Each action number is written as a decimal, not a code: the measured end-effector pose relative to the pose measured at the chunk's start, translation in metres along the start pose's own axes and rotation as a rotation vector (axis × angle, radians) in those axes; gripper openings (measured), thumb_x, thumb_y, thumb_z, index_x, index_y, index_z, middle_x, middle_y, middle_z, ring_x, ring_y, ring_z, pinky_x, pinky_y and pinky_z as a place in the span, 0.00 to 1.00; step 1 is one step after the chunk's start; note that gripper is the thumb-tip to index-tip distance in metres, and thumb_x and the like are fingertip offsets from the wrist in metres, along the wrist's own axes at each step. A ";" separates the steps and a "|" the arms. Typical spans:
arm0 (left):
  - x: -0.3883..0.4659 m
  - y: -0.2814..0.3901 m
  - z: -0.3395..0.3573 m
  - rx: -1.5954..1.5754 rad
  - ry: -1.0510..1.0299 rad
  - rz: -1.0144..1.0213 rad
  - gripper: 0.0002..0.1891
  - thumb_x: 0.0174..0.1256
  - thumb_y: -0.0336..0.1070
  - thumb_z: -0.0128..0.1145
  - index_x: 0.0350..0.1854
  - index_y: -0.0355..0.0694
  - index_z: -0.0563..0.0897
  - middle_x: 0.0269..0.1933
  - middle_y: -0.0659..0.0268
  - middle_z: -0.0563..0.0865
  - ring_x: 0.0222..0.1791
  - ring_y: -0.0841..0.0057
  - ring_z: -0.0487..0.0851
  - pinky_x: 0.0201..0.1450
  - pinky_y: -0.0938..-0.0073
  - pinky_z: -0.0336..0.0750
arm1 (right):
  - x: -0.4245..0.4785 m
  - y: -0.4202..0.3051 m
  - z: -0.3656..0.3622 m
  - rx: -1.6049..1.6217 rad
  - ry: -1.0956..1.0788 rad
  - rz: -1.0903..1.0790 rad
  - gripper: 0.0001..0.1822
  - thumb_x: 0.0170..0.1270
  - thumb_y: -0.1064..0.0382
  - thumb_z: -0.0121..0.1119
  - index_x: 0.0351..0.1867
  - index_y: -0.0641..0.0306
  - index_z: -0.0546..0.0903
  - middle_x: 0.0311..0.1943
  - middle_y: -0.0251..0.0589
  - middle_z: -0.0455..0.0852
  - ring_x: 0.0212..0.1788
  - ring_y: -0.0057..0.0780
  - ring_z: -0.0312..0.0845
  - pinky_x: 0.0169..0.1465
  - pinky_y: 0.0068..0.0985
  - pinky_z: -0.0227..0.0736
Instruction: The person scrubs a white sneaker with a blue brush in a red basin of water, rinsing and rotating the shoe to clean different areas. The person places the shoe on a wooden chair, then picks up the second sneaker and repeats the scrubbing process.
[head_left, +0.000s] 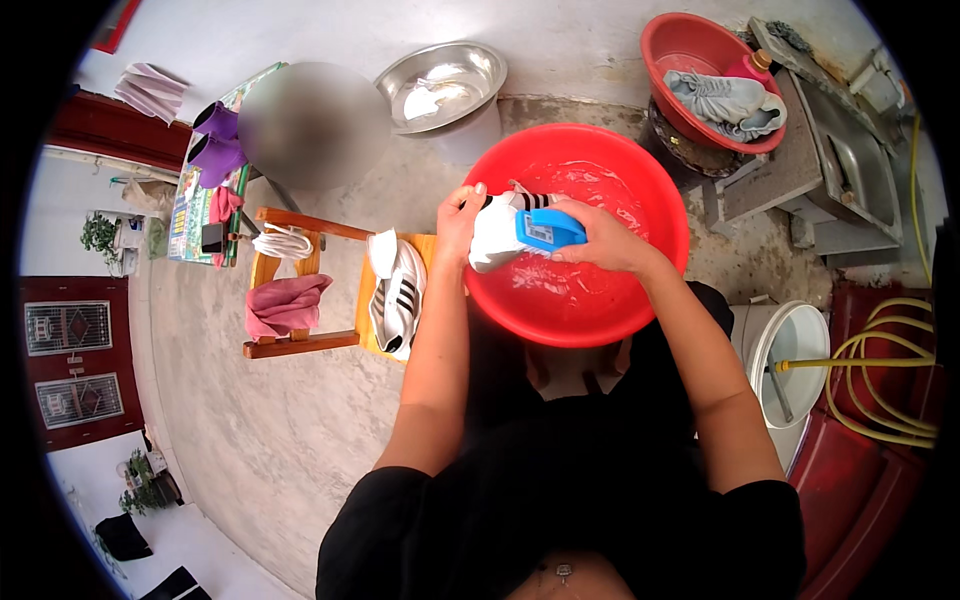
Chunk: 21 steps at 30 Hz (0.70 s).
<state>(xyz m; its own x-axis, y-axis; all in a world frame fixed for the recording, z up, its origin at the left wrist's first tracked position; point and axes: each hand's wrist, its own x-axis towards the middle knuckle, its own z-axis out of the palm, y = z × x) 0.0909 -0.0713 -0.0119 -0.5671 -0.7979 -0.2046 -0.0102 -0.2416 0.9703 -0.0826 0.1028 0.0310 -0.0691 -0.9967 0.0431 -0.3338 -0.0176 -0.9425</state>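
Over a red plastic basin (660, 225) of water, my left hand (459, 221) grips a white sneaker (495, 232) with black stripes by one end. My right hand (611, 240) is closed around a blue-handled scrub brush (551, 229), whose bristles rest against the sneaker's white surface. A matching striped sneaker (401, 300) lies on the seat of a wooden chair just left of my left forearm. White shoelaces (283, 242) and a pink cloth (286, 306) hang on the chair's back.
A metal bowl (487, 71) stands beyond the basin. At the upper right, a red basin (660, 45) holds grey sneakers (720, 101) and a bottle, beside a sink (859, 165). A white bucket (814, 330) with a yellow hose (855, 363) stands right. Purple shoes (217, 154) sit on a table.
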 end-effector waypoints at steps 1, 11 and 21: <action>0.001 -0.003 -0.002 -0.013 -0.004 0.003 0.13 0.69 0.44 0.59 0.34 0.38 0.83 0.31 0.73 0.82 0.29 0.87 0.76 0.33 0.82 0.72 | -0.003 0.003 -0.004 0.029 0.004 0.070 0.30 0.49 0.63 0.71 0.56 0.63 0.75 0.50 0.46 0.79 0.53 0.37 0.76 0.57 0.30 0.70; 0.006 -0.011 0.003 -0.094 0.082 -0.030 0.14 0.70 0.45 0.56 0.34 0.37 0.81 0.29 0.74 0.79 0.27 0.87 0.73 0.30 0.82 0.70 | -0.010 -0.017 0.001 -0.195 0.128 -0.014 0.30 0.49 0.66 0.68 0.57 0.55 0.74 0.52 0.42 0.78 0.55 0.43 0.75 0.56 0.34 0.71; 0.006 -0.004 0.012 -0.119 0.047 -0.008 0.14 0.69 0.43 0.58 0.26 0.42 0.80 0.24 0.79 0.76 0.22 0.90 0.69 0.25 0.85 0.64 | -0.012 0.082 -0.026 -0.924 0.135 0.714 0.26 0.52 0.63 0.66 0.55 0.57 0.74 0.48 0.45 0.81 0.49 0.43 0.80 0.51 0.40 0.75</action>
<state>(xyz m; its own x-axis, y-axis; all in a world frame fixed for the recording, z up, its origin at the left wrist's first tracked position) 0.0772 -0.0686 -0.0157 -0.5285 -0.8197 -0.2209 0.0850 -0.3100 0.9469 -0.1335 0.1151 -0.0380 -0.5971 -0.7398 -0.3102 -0.7305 0.6612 -0.1706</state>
